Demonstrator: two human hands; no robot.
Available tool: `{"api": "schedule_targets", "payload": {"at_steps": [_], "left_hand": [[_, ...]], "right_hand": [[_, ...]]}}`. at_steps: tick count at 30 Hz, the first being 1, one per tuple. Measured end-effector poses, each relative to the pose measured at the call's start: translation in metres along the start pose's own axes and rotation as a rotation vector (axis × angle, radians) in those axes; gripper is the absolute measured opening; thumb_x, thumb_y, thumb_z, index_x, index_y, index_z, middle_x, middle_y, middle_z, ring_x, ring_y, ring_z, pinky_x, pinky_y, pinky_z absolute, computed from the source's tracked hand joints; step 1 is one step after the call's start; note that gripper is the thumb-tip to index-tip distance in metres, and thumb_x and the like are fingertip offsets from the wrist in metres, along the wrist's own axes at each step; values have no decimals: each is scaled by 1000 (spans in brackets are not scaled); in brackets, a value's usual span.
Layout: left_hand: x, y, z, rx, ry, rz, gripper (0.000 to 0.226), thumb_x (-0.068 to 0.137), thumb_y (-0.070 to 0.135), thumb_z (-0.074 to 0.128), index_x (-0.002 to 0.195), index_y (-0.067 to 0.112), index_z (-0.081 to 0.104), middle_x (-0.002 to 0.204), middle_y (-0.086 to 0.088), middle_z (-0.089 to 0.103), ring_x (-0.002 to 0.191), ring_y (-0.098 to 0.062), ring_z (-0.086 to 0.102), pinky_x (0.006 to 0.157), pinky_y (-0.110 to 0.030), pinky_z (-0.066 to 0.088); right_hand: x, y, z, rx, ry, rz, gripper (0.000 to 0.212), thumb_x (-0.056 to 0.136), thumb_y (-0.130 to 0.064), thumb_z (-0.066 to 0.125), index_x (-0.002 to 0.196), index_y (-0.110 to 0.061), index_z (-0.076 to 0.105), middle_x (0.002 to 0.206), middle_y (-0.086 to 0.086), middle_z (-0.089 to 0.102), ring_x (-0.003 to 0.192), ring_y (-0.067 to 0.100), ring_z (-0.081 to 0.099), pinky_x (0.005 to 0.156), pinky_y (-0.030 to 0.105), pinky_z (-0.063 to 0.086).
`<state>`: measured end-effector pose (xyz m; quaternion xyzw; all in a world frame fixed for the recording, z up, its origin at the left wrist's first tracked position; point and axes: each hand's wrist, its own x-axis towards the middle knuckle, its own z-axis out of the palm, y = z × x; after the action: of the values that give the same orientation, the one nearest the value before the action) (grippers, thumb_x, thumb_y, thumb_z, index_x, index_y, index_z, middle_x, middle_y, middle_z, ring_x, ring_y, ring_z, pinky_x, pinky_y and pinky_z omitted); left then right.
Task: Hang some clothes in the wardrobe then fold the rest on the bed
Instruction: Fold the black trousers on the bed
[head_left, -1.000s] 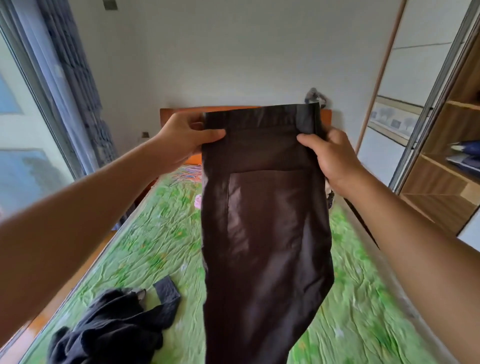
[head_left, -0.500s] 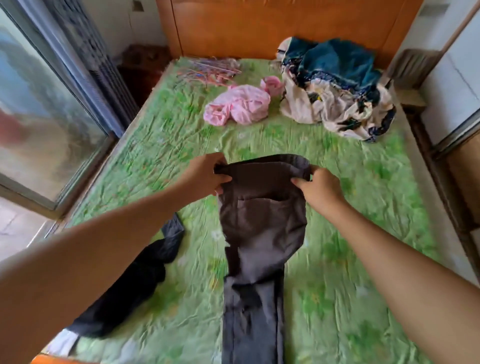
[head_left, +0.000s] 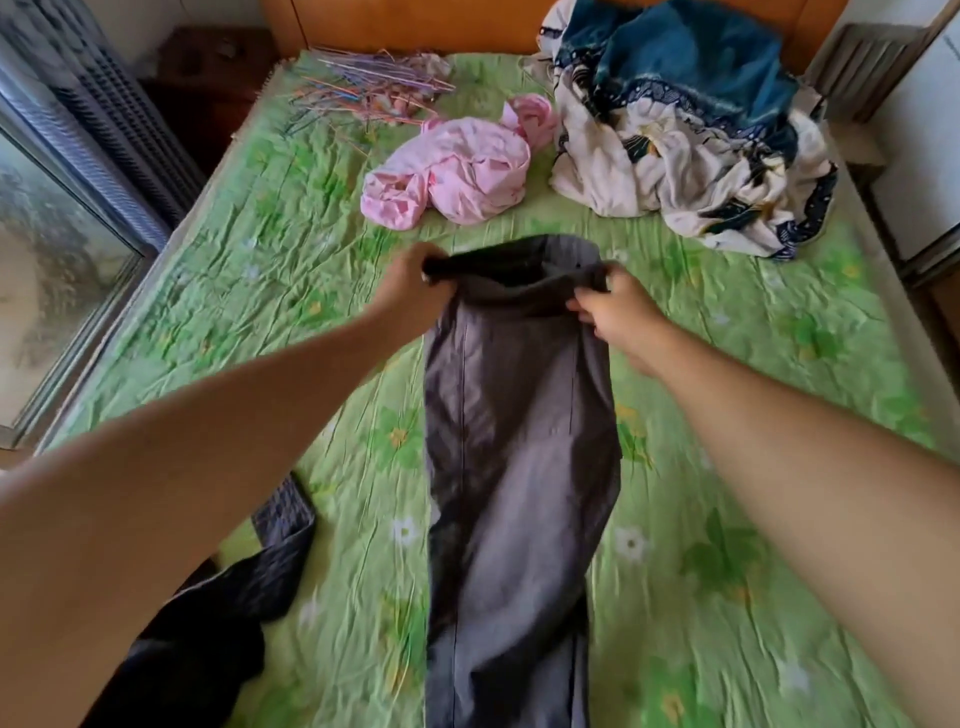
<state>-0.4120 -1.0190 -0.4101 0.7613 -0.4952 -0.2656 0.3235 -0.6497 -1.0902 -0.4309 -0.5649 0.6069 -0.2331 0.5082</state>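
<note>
Dark grey trousers (head_left: 514, 467) lie lengthwise down the middle of the green flowered bed (head_left: 753, 519), legs running toward me. My left hand (head_left: 410, 296) grips the left end of the waistband. My right hand (head_left: 618, 317) pinches the right end. The waistband is still raised a little and sags between the two hands. The rest of the trousers rests flat on the sheet.
A dark garment (head_left: 218, 623) is crumpled at the bed's near left. Further back lie a pink garment (head_left: 457, 171), a blue and white bundle (head_left: 685, 130) and a heap of thin coloured hangers (head_left: 363, 88). A window (head_left: 52, 270) is left, the wooden headboard (head_left: 415, 21) behind.
The trousers were held up in the air one second ago. Both hands have brought them down onto the bed, and the fabric now lies stretched out flat.
</note>
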Motion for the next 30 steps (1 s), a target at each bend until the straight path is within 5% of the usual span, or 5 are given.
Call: {"api": "schedule_targets", "payload": {"at_steps": [4, 9, 12, 15, 30], "left_hand": [[26, -45, 34, -118, -109, -158, 74, 93, 23, 68, 154, 31, 27, 139, -8, 48, 92, -28, 66, 79, -50, 60], [-98, -162, 111, -15, -284, -481, 63, 96, 30, 65, 151, 18, 36, 140, -14, 53, 110, -32, 62, 68, -28, 45], [-188, -218, 144, -110, -394, -649, 62, 95, 23, 67, 149, 13, 38, 130, -14, 57, 92, -25, 60, 61, -25, 45], [-251, -251, 164, -283, -399, -751, 43, 93, 14, 70, 132, 13, 52, 116, -15, 62, 81, -23, 62, 69, -45, 58], [-371, -274, 172, -503, -410, -787, 31, 95, 10, 63, 96, 41, 57, 90, -14, 58, 80, -27, 54, 72, -47, 48]], "right_hand": [[34, 31, 24, -57, -37, 34, 78, 96, -31, 64, 158, -31, 17, 138, 5, 48, 121, 24, 53, 104, 39, 44], [-53, 188, 87, -235, 28, 188, 60, 93, -26, 68, 146, -11, 46, 137, 20, 55, 125, 37, 54, 105, 41, 41], [-130, 272, 106, -307, 98, 346, 54, 94, -23, 67, 142, -6, 50, 135, 24, 56, 123, 41, 53, 101, 44, 39], [-193, 331, 116, -285, 100, 518, 48, 95, -27, 67, 136, -5, 53, 128, 22, 63, 116, 39, 59, 96, 44, 45], [-309, 388, 130, -290, 83, 457, 35, 94, -35, 68, 118, -11, 61, 118, 11, 62, 111, 30, 58, 91, 35, 42]]}}
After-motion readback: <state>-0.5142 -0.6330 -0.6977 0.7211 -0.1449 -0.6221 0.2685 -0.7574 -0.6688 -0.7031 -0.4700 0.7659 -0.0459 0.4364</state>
